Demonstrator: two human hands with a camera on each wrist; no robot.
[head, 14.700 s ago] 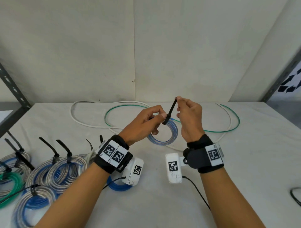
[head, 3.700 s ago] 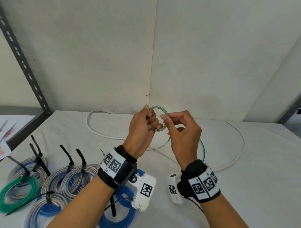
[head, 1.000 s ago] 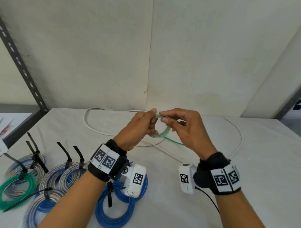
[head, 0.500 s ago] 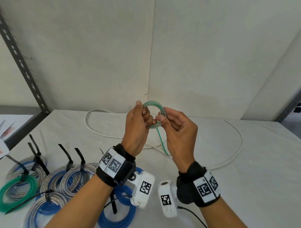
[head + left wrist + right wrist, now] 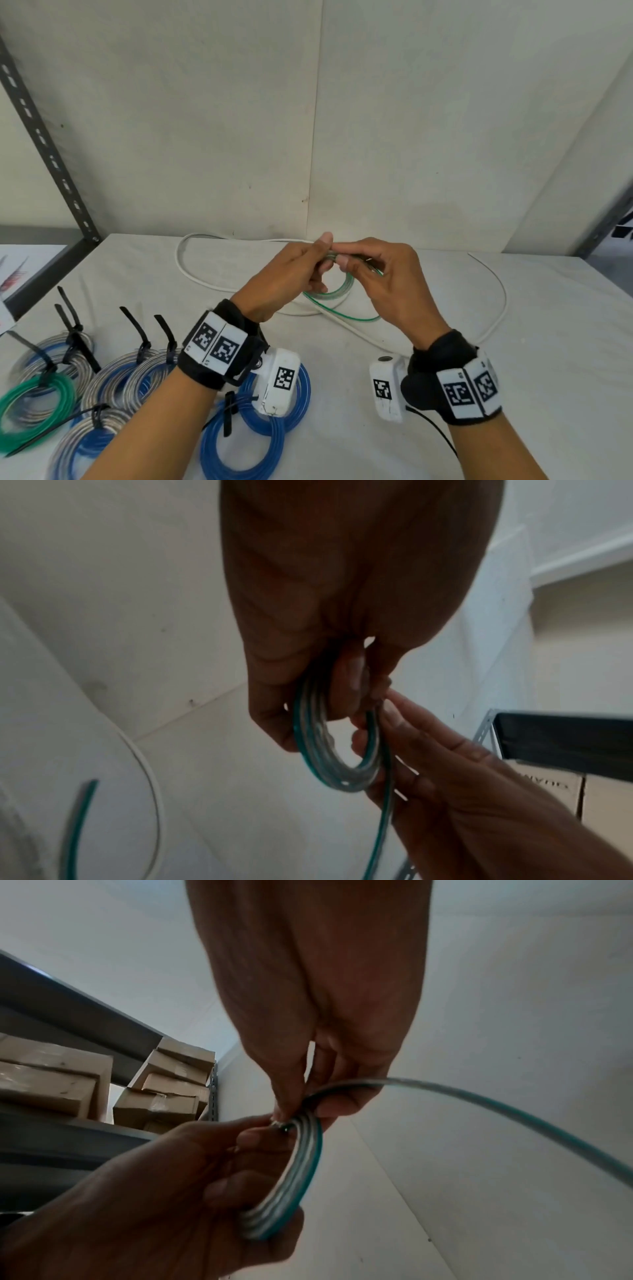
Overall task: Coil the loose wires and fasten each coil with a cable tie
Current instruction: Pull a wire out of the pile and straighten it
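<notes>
A small coil of green wire (image 5: 337,294) hangs between both hands above the middle of the table. My left hand (image 5: 301,270) pinches the coil's top between thumb and fingers (image 5: 274,723). My right hand (image 5: 373,270) grips the same coil from the other side, and its fingertips (image 5: 291,1104) feed the wire onto the turns (image 5: 294,1175). A loose green tail (image 5: 346,316) trails from the coil down onto the table. A long white wire (image 5: 493,308) lies uncoiled around the back of the table.
Several tied coils, silver-blue (image 5: 137,373), green (image 5: 37,407) and blue (image 5: 239,445), lie at the front left with black cable ties (image 5: 137,329) sticking up. A grey shelf upright (image 5: 48,144) stands at the left. Walls close the back.
Both hands have tipped the coil from upright to nearly flat and lowered it slightly. The loose green tail has grown shorter as more turns went onto the coil.
</notes>
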